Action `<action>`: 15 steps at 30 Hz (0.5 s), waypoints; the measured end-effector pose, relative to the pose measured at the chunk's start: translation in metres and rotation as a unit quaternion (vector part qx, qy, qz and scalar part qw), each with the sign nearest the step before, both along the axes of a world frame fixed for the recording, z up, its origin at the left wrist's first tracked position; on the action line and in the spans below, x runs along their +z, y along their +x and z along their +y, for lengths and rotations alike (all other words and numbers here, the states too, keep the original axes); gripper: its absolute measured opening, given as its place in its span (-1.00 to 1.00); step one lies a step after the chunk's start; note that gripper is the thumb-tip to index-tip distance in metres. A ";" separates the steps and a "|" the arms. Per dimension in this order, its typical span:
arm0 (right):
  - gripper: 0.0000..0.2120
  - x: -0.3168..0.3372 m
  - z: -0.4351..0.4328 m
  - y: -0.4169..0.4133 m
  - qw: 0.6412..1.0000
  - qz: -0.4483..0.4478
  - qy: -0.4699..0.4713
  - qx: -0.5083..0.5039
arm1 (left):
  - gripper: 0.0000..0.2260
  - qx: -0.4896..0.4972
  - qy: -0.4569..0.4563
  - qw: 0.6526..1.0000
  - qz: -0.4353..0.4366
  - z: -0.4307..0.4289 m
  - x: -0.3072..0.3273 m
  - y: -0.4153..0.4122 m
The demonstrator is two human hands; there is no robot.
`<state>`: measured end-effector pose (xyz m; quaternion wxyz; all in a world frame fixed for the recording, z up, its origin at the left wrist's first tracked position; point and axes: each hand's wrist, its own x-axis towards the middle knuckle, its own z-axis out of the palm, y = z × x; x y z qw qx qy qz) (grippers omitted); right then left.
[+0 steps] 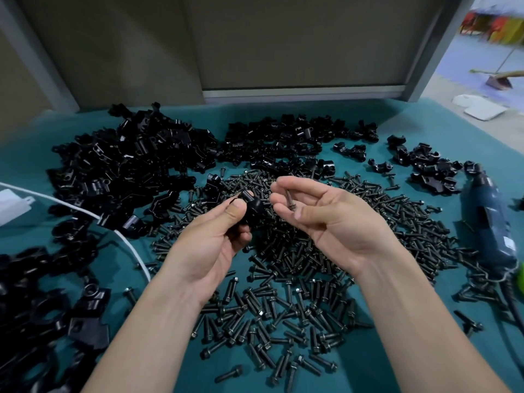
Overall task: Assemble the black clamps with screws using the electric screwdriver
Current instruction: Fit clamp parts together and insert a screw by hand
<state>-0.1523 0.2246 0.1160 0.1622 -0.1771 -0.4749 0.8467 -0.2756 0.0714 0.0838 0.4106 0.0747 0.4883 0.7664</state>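
My left hand grips a black clamp above the heap of loose screws mid-desk, my right hand pinches one screw just beside it at 3 o'clock, and the electric screwdriver lies at the desk's 3 o'clock edge.

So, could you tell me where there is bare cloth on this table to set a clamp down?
The cloth is bare at the back right, behind the small clamp pile, and front right beside the screwdriver cord. A smaller gap lies front left by the white cable. The screw pile in the middle and the big clamp heap are crowded.
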 end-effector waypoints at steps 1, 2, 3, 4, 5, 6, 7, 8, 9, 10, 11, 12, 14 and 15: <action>-0.58 0.001 -0.001 0.000 1.000 0.009 0.000 0.003 | -0.57 -0.002 0.001 1.000 0.001 0.000 0.000 0.000; -0.60 0.002 -0.002 0.000 1.000 0.017 -0.001 0.002 | -0.59 -0.005 0.003 1.000 0.003 0.000 -0.001 0.000; -0.63 0.003 -0.003 -0.001 1.000 0.024 -0.001 0.003 | -0.61 -0.007 0.005 1.000 0.004 0.000 -0.001 0.000; -0.67 0.003 -0.004 -0.001 1.000 0.029 -0.002 0.004 | -0.62 -0.010 0.007 1.000 0.006 -0.001 -0.001 0.000; -0.71 0.004 -0.005 -0.001 1.000 0.031 -0.003 0.007 | -0.63 -0.013 0.006 1.000 0.009 -0.001 -0.001 0.000; -0.74 0.005 -0.006 -0.002 1.000 0.029 -0.003 0.011 | -0.64 -0.016 0.005 1.000 0.013 -0.001 -0.001 0.000; -0.75 0.006 -0.007 -0.002 1.000 0.024 -0.002 0.014 | -0.65 -0.020 0.004 1.000 0.018 -0.001 -0.001 0.000; -0.74 0.006 -0.008 -0.002 1.000 0.016 -0.001 0.014 | -0.64 -0.020 0.003 1.000 0.019 -0.001 0.000 0.000; -0.72 0.006 -0.009 -0.002 1.000 0.007 0.000 0.009 | -0.62 -0.018 0.002 1.000 0.016 -0.001 0.000 0.000; -0.69 0.006 -0.010 -0.003 1.000 -0.001 0.000 -0.003 | -0.59 -0.014 0.000 1.000 0.012 -0.001 0.000 0.000; -0.68 0.006 -0.012 -0.003 1.000 -0.009 0.001 -0.018 | -0.56 -0.011 0.000 1.000 0.008 -0.001 0.000 0.000; -0.68 0.005 -0.013 -0.004 0.999 -0.014 0.002 -0.033 | -0.54 -0.009 -0.001 1.000 0.005 -0.001 0.000 0.000; -0.72 0.003 -0.016 -0.006 0.998 -0.024 0.014 -0.060 | -0.54 -0.012 -0.003 1.000 0.005 0.000 0.000 0.001; -0.75 0.002 -0.017 -0.006 0.997 -0.028 0.023 -0.070 | -0.56 -0.016 -0.004 1.000 0.009 0.000 0.000 0.001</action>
